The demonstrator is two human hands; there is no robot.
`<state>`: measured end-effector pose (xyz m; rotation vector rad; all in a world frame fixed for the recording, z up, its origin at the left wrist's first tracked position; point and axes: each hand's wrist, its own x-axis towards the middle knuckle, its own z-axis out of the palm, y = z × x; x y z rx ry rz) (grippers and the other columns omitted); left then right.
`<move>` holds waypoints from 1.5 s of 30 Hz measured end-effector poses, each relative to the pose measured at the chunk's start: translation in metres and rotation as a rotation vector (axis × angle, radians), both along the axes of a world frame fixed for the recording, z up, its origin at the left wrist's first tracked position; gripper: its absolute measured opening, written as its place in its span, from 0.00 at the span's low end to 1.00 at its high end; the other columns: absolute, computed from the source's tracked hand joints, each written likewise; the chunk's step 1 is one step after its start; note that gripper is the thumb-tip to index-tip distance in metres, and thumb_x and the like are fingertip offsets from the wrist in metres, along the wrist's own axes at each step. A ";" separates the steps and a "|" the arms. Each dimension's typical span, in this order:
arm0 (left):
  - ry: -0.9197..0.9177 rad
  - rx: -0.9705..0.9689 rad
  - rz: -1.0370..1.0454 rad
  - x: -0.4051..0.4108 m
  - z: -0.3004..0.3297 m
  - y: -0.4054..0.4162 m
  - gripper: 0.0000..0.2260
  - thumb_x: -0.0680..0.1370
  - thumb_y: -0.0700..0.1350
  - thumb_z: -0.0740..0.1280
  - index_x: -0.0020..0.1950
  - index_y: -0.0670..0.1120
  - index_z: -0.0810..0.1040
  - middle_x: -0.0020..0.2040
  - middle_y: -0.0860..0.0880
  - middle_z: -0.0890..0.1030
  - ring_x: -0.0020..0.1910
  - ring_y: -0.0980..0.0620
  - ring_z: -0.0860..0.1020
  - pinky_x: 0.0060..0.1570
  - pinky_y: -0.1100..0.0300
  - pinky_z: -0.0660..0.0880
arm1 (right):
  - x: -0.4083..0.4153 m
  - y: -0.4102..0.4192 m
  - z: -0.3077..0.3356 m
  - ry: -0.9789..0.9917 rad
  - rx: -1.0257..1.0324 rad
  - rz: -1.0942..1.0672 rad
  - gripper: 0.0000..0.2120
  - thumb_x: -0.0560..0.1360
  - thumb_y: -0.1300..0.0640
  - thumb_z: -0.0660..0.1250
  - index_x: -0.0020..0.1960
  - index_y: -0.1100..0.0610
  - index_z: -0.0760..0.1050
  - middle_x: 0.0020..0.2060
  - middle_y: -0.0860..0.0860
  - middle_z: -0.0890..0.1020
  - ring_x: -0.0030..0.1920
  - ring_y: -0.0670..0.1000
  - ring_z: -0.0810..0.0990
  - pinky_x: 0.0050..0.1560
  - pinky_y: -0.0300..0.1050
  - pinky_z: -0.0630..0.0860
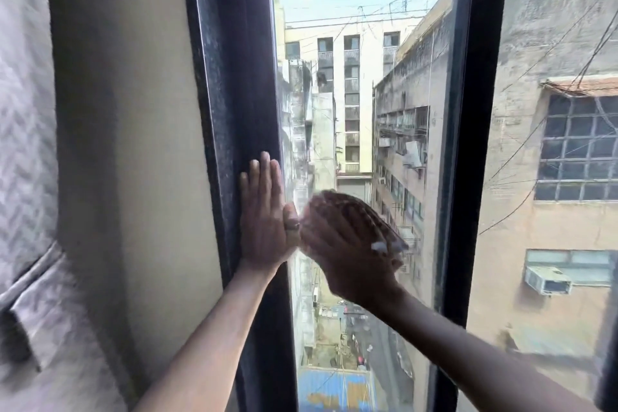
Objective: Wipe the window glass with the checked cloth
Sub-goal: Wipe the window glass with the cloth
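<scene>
A tall narrow pane of window glass (361, 84) sits between two dark frame bars. My right hand (341, 251) presses flat against the lower middle of the glass, blurred by motion. Under its fingers lies the checked cloth (378, 221), brown and white, with only its upper and right edges showing past the fingers. My left hand (266, 214) rests flat with fingers straight and together on the dark left frame bar (234, 94), just left of the right hand; it holds nothing. A ring shows on its thumb.
A cream wall (133, 144) and a grey patterned curtain (30, 177) stand to the left. The dark right frame bar (468, 144) divides this pane from another pane (551, 43). Outside are buildings and a street far below.
</scene>
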<state>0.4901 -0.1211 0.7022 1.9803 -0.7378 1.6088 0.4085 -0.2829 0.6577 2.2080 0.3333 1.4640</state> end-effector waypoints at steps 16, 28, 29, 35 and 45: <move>-0.021 0.002 -0.008 0.000 -0.005 0.003 0.32 0.86 0.53 0.37 0.83 0.35 0.57 0.84 0.36 0.56 0.85 0.36 0.55 0.85 0.37 0.52 | 0.003 -0.018 -0.019 0.035 0.094 0.036 0.30 0.84 0.53 0.58 0.86 0.43 0.59 0.87 0.49 0.59 0.88 0.58 0.52 0.87 0.65 0.39; 0.027 0.043 0.029 0.000 -0.003 0.002 0.35 0.85 0.55 0.37 0.82 0.33 0.59 0.84 0.36 0.55 0.85 0.36 0.54 0.85 0.37 0.51 | 0.011 -0.004 0.075 -0.147 0.253 0.112 0.25 0.88 0.51 0.56 0.85 0.47 0.61 0.86 0.56 0.58 0.87 0.64 0.53 0.87 0.71 0.50; 0.027 0.045 0.018 -0.002 -0.003 0.003 0.35 0.85 0.55 0.37 0.82 0.32 0.59 0.84 0.35 0.56 0.85 0.35 0.54 0.84 0.36 0.52 | 0.002 -0.013 0.048 -0.088 0.229 0.086 0.25 0.88 0.52 0.56 0.84 0.46 0.62 0.86 0.55 0.58 0.87 0.63 0.54 0.86 0.72 0.53; 0.029 0.054 0.037 -0.008 -0.002 -0.001 0.35 0.85 0.55 0.36 0.81 0.32 0.60 0.83 0.34 0.57 0.85 0.35 0.54 0.84 0.36 0.52 | -0.014 -0.059 0.091 -0.260 0.521 -0.029 0.28 0.87 0.45 0.55 0.86 0.46 0.56 0.87 0.56 0.58 0.87 0.62 0.55 0.87 0.68 0.49; -0.007 0.030 0.020 -0.004 -0.007 0.000 0.34 0.85 0.53 0.38 0.81 0.32 0.61 0.83 0.35 0.58 0.85 0.35 0.55 0.84 0.36 0.53 | -0.022 -0.065 0.000 0.011 0.240 0.017 0.27 0.87 0.48 0.56 0.85 0.41 0.56 0.85 0.50 0.58 0.88 0.59 0.51 0.87 0.68 0.52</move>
